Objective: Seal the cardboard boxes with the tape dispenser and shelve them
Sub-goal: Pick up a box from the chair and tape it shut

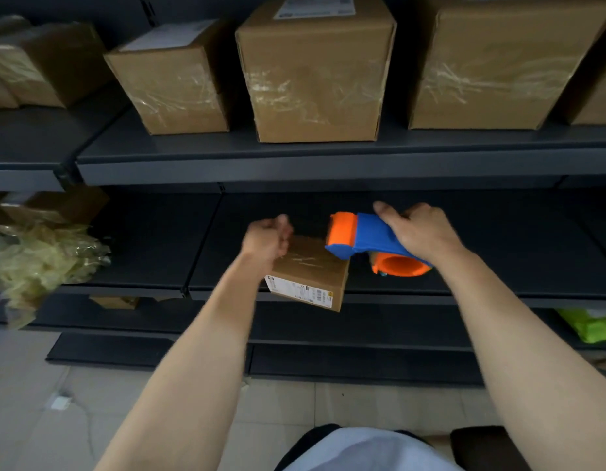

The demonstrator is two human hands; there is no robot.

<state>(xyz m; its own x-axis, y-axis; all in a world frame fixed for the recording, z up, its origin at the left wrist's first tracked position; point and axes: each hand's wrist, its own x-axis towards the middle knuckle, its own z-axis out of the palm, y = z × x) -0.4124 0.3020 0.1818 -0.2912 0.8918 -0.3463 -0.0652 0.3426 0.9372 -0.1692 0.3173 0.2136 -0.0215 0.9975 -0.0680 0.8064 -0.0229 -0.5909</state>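
Both forearms run bare from the left hand and right hand down to the frame's edge. Below the hands, nearest the wearer, a pale grey-white shirt shows, flanked by dark cloth on both sides.

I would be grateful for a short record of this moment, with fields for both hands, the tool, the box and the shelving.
left hand: fingers curled on the far end of the small brown cardboard box
right hand: grips the blue and orange plastic tape dispenser
tool position: orange head beside the box's far corner
box state: clear tape on top, white label on near side, overhangs the dark grey metal shelf
above: larger taped cardboard boxes on the upper shelf
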